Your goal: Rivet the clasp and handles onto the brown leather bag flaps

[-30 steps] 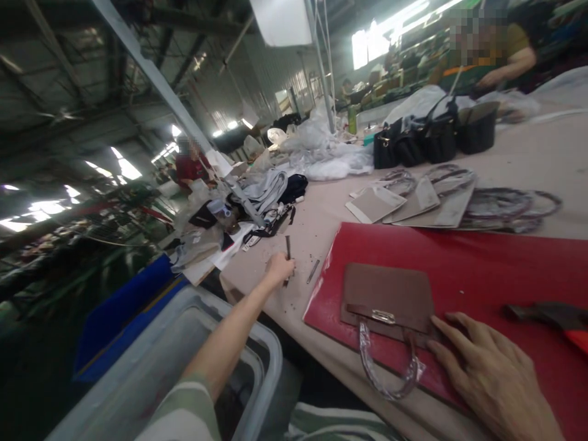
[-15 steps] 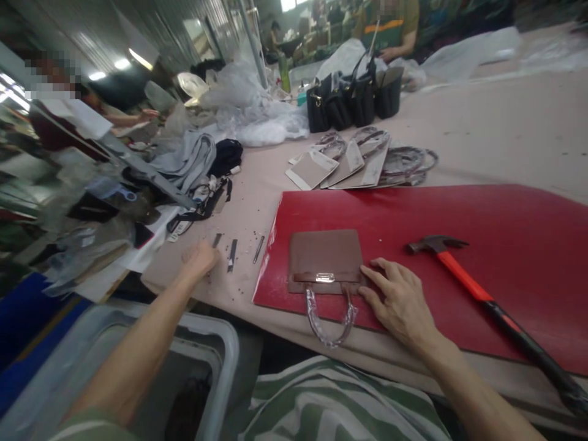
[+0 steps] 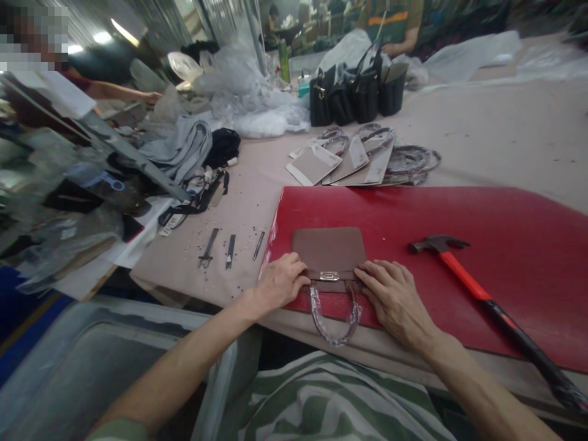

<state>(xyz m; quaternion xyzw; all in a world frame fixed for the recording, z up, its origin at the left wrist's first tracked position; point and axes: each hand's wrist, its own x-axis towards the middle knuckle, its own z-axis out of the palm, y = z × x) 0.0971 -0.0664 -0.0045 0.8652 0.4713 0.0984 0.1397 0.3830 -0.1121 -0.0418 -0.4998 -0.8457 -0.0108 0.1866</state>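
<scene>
A brown handbag panel (image 3: 329,248) lies flat on the red board, with a shiny metal clasp (image 3: 329,276) on the band along its near edge. Its plastic-wrapped handle (image 3: 335,340) loops toward me over the board's edge. My left hand (image 3: 281,280) is closed at the panel's lower left corner, thumb and fingers pinching the end of the band. At the opposite end, my right hand (image 3: 390,294) grips the band's right edge with bent fingers. The fingertips' undersides are hidden. A claw hammer (image 3: 463,275) with an orange and black handle rests right of my right hand.
Left of the red board (image 3: 459,214) lie slim metal tools (image 3: 230,252) and scattered small bits. Behind it are more panels with wrapped handles (image 3: 358,160) and black handbags (image 3: 356,98). A grey bin (image 3: 138,324) stands below left. Other people work beyond the table.
My left hand has come right, from beside the metal tools to the panel's left corner, and closed there. My right hand has shifted slightly onto the band's right end. The hammer stays put.
</scene>
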